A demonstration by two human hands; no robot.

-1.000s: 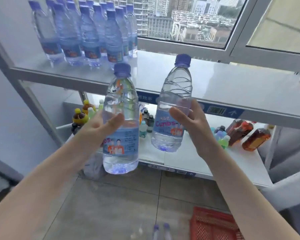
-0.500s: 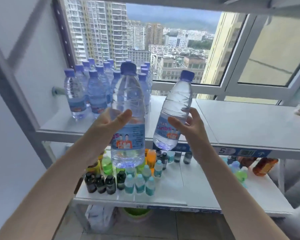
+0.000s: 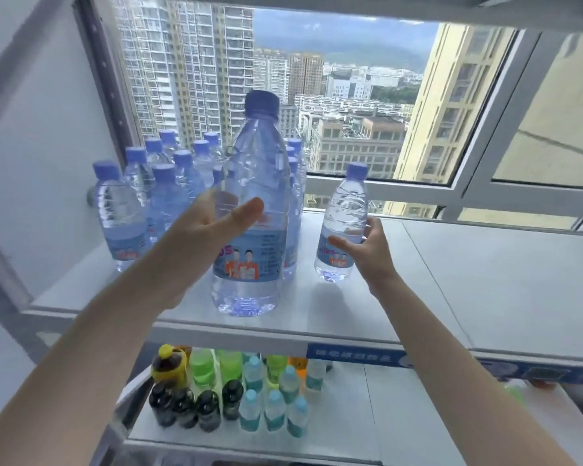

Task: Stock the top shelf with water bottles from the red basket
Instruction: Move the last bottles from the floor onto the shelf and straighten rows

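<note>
My left hand (image 3: pixel 209 237) grips a clear water bottle (image 3: pixel 253 264) with a blue cap, held upright just above the front of the white top shelf (image 3: pixel 451 280). Further back, my right hand (image 3: pixel 367 250) holds a second water bottle (image 3: pixel 344 210) upright, its base at or just above the shelf surface. Several stocked water bottles (image 3: pixel 162 200) stand in a cluster at the shelf's back left, right behind the left-hand bottle. The red basket is out of view.
A window frame (image 3: pixel 384 186) runs behind the shelf. The shelf's right half is bare white surface. On the lower shelf (image 3: pixel 401 415) stand several small dark, green and teal bottles (image 3: pixel 249 398). A blue label strip (image 3: pixel 357 356) lines the shelf's front edge.
Both hands rose and moved forward with their bottles, from below shelf level to over the top shelf. The right-hand bottle now sits further back near the stocked cluster.
</note>
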